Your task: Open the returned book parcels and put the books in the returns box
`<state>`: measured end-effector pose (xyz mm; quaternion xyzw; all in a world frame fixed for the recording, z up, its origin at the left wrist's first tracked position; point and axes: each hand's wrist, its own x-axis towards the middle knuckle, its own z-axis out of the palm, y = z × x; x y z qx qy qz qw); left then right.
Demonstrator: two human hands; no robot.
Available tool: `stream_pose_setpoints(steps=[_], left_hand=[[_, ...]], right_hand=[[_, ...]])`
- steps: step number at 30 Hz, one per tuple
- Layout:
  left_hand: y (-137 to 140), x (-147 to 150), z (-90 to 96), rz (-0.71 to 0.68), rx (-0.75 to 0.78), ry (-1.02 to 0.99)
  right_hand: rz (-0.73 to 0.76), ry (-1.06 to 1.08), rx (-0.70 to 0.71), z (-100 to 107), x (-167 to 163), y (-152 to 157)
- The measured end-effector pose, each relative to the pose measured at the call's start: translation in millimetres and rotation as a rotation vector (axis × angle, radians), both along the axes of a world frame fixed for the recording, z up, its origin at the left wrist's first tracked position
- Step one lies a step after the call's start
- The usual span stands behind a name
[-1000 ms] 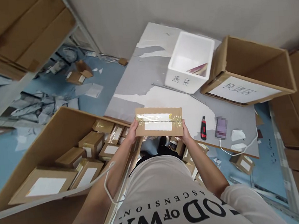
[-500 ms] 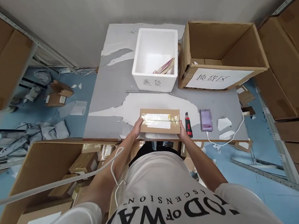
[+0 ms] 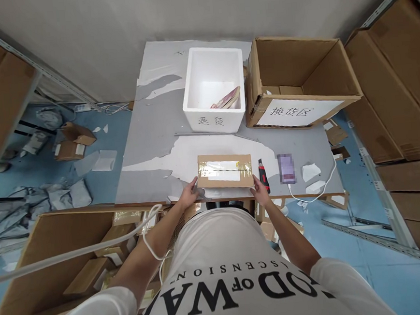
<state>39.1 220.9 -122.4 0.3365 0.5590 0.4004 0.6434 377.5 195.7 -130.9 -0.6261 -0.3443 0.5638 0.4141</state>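
A small cardboard box [image 3: 225, 179] with shiny clear tape and a white label lies flat on the table near its front edge. My left hand [image 3: 188, 194] is at the box's lower left corner, fingers apart and holding nothing. At the lower right corner is my right hand [image 3: 259, 191], its fingers parted, with the fingertips close to or touching the cardboard. A red and black utility knife [image 3: 263, 176] lies just right of the box, beside my right hand.
A white foam box [image 3: 214, 120] and a large open carton [image 3: 303, 113], both with handwritten characters, stand at the back of the table [image 3: 145, 119]. A phone [image 3: 286, 169] on a white cable [image 3: 322, 195] and paper scraps [image 3: 310, 171] lie right. A big carton [image 3: 32, 254] of parcels stands lower left.
The box has come to rest on the table. Both hands have loosened from its sides and moved slightly down and outward. The camera view has shifted a little.
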Motion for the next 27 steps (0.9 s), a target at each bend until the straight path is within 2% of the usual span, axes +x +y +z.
stream_pose_setpoints(steps=[2, 4, 9, 13, 16, 18, 21, 24, 27], left_hand=[[-7, 0, -2.8, -0.060, 0.061, 0.083], [-8, 5, -0.9, -0.061, 0.099, 0.124], [5, 13, 26.2, -0.048, 0.170, 0.341], [25, 13, 45.8, -0.060, 0.186, 0.677], [42, 15, 45.7, -0.076, 0.113, 0.796], [50, 15, 41.3, -0.086, 0.082, 0.809], [57, 12, 34.4, -0.116, 0.070, 0.789], [56, 10, 27.0, -0.102, 0.034, 0.745], [49, 7, 13.7, -0.011, 0.008, 0.564]], right_hand=[[0.081, -0.022, 0.022, -1, -4, -4], [0.096, -0.037, 0.021, 2, -11, -2], [0.064, -0.038, 0.056, 23, -22, 11], [0.121, -0.321, -0.017, 40, -23, 26], [0.150, -0.545, -0.094, 46, -27, 41], [0.161, -0.610, -0.135, 47, -29, 50], [0.176, -0.596, -0.173, 46, -30, 58], [0.151, -0.497, -0.173, 41, -28, 58], [0.093, -0.335, -0.137, 30, -23, 53]])
